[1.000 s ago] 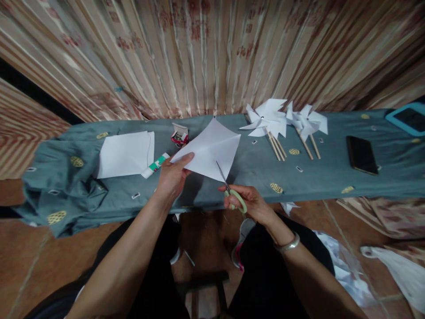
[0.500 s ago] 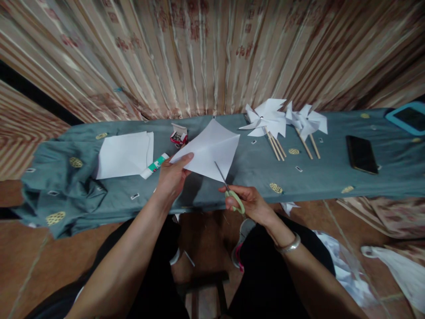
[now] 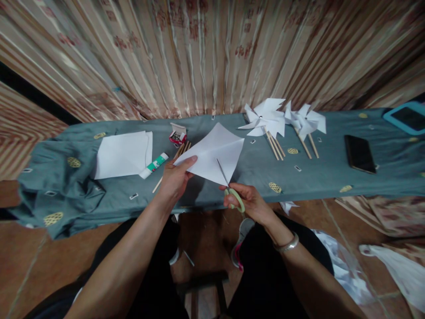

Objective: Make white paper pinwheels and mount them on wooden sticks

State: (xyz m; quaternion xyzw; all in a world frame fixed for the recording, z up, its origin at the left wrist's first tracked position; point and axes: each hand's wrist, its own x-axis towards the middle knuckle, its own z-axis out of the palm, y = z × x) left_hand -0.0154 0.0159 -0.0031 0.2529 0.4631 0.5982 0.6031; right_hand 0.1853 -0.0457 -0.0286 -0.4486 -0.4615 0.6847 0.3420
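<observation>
Holding a white paper square (image 3: 212, 155) up over the near edge of the cloth-covered bench (image 3: 332, 177), the left hand (image 3: 174, 179) is pinching the sheet at its left corner, thumb on top and fingers underneath. The right hand (image 3: 247, 201) is gripping green-handled scissors (image 3: 229, 186), fingers through the loops, and the blades are biting into the sheet's lower edge, pointing up toward its middle.

That paper is looking light and thin, floppy rather than stiff; with just one corner pinched, the far corners are hanging free in the air. It is judged easy to crease or tear, so the sensible hold is where the left hand is sitting now, close to the line of the cut, keeping the sheet taut against the blades. The scissors are rigid and are being held properly at the loops.

Lying on the bench to the left is a stack of white sheets (image 3: 122, 153), with a glue stick (image 3: 153, 165) just beside it and a small open box (image 3: 177, 134) behind. Some thin wooden sticks (image 3: 181, 150) are peeking out from under the held paper. Farther right, finished paper pinwheels (image 3: 282, 119) on sticks are resting together, and a dark phone (image 3: 359, 153) is lying well apart from them.
</observation>
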